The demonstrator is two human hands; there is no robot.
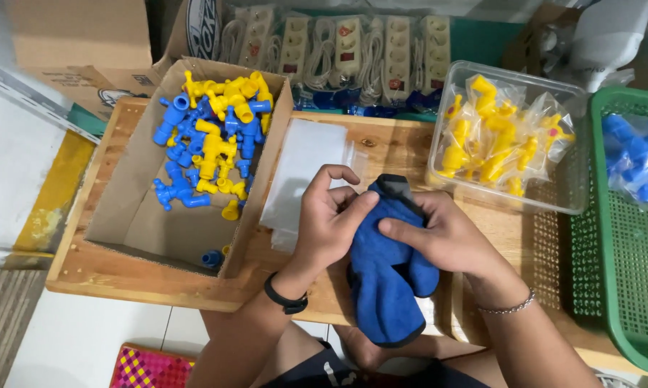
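Both my hands hold a blue cloth with a dark edge over the wooden table. My left hand grips its left side, thumb and fingers pressed into the fabric. My right hand clasps it from the right, the index finger lying across the cloth. The cloth's lower part hangs down past the table's near edge. A stack of clear plastic bags lies just left of my left hand.
A cardboard box on the left holds several blue and yellow plastic taps. A clear tub holds bagged yellow taps. A green basket on the right holds bagged blue taps. Packaged power strips lie behind.
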